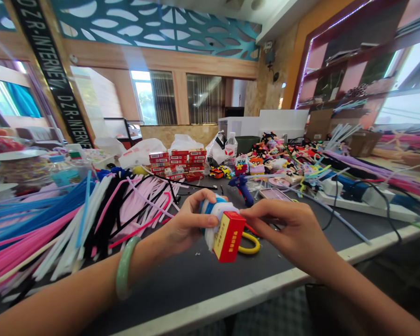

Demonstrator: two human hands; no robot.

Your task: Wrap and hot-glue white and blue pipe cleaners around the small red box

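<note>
My left hand (189, 219) is closed around a small red and yellow cardboard box (230, 238) wrapped in white and blue fuzzy pipe cleaner (210, 219). The box is tilted above the table, its printed lower end bare. At the box's upper right corner, the thumb and fingers of my right hand (283, 224) are pinched together; whatever is between the fingertips is too small to make out. Just behind the box lies a yellow loop handle (251, 244), perhaps of scissors, partly hidden. Beyond the hands is a dark blue glue gun (243, 189).
Bundles of coloured pipe cleaners (63, 233) cover the left side of the table. Red boxes (178, 163) are stacked at the back, beside a heap of small fuzzy dolls (276, 156). A white power strip (367, 205) with cables sits right. The pale table edge (210, 310) runs in front.
</note>
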